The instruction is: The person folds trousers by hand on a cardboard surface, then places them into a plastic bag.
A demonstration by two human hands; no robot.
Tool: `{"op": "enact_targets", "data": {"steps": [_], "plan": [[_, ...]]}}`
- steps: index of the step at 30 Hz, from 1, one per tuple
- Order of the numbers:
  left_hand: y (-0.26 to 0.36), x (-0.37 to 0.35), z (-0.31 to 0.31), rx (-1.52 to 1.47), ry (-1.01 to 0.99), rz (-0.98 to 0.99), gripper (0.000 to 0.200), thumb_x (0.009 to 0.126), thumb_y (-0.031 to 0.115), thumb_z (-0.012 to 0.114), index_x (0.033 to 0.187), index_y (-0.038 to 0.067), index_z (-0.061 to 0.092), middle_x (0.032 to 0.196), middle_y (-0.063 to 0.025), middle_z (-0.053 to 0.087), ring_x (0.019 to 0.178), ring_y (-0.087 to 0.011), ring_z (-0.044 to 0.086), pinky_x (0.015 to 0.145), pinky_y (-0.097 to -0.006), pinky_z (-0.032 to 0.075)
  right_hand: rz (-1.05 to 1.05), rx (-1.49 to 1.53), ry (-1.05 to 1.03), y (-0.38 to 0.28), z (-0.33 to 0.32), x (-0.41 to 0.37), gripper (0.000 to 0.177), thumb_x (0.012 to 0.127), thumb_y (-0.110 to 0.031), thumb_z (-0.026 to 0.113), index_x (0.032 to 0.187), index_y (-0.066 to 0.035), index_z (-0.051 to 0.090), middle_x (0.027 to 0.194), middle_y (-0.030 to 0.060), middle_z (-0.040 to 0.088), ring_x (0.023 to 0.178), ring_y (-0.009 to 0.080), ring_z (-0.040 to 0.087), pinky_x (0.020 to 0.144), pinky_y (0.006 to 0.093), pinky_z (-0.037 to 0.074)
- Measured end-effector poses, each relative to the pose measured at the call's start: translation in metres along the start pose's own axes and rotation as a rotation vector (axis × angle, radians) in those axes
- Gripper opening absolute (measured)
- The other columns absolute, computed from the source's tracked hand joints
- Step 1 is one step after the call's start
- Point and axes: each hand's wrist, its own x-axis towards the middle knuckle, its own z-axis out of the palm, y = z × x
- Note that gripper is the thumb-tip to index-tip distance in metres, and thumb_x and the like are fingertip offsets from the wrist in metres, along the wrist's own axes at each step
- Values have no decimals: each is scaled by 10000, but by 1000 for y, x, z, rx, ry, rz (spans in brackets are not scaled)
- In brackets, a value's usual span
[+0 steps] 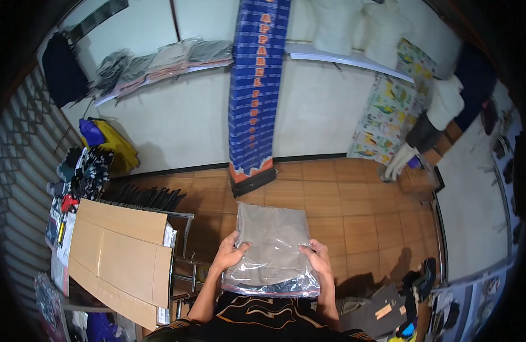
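A folded grey-brown garment in a clear plastic bag (272, 242) is held out flat in front of my body. My left hand (231, 252) grips its left edge, thumb on top and the other fingers underneath. On the opposite edge, my right hand (317, 254) holds it the same way, the thumb pressing on the plastic. Creases and bright reflections show on the bag. A reddish seal line runs along the edge closest to me, with darker material visible through the plastic there.
At left, a flat cardboard sheet (126, 251) lies on a metal rack beside black hangers (149, 196). Bagged garments (177, 60) line a wall shelf. A blue banner pillar (256, 91) stands ahead on the tiled floor (331, 199). A mannequin (431, 122) and boxes stand at right.
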Motion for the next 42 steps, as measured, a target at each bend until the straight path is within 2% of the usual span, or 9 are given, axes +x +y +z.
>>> {"op": "enact_targets", "data": {"steps": [6,15,21,24,26,28,31,33,42], "plan": [[28,90,-2,21,75,39,398,873,184,699,1198,-32,620,1110,-175,710,1016,-241,662,931,-349,494,-19,-14,-59,-48,2,110,188,823,-72,772,822,-35,588,813,-18,581,778,87,526,683,254,430],[75,245,2,-121,150,27,335,877,102,665,1183,-30,629,1083,-98,712,988,-152,628,908,-305,491,-134,-33,-139,-105,-16,290,143,838,-53,747,855,-31,607,806,-28,594,751,73,529,667,253,424],[98,302,-40,-235,306,42,309,876,76,639,1165,-33,630,1050,-94,704,970,-145,621,888,-296,491,-213,-91,-284,-173,31,375,133,862,-61,730,910,-11,617,787,-29,593,713,60,511,627,247,403],[111,321,-67,-299,393,178,283,874,35,613,1150,-23,625,963,-28,666,883,-101,584,811,-270,483,-344,-126,-342,-208,65,407,149,880,-78,731,939,-3,616,761,-28,585,678,38,482,582,235,372],[131,356,-108,-272,424,186,271,873,34,613,1137,-21,623,949,-23,663,867,-96,580,794,-267,480,-442,-155,-370,-249,101,441,151,887,-83,729,937,-4,611,743,-35,577,657,28,465,566,232,357],[146,387,-146,-195,455,245,237,871,31,613,1103,-16,619,912,-8,652,832,-83,566,756,-260,469,-431,-106,-384,-280,131,467,204,880,-9,705,805,-59,521,712,-91,431,656,7,394,568,222,306],[164,442,-202,-169,459,305,176,865,43,612,1036,-3,614,842,18,615,775,-62,521,690,-247,430,-548,-97,-423,-318,167,521,146,907,-90,719,932,-12,598,689,-63,549,604,13,421,529,231,310],[189,490,-251,-29,482,325,149,860,70,614,993,3,614,808,27,587,749,-57,491,666,-246,407,-581,-125,-404,-359,201,561,126,912,-78,705,915,-14,596,684,-71,528,599,17,416,527,234,315],[233,696,-414,76,468,599,331,875,128,608,1142,-67,623,1000,-97,695,926,-162,610,864,-315,484,-831,-295,-204,-478,333,721,213,886,-157,702,803,-12,569,698,-42,524,650,45,438,566,255,353]]}}
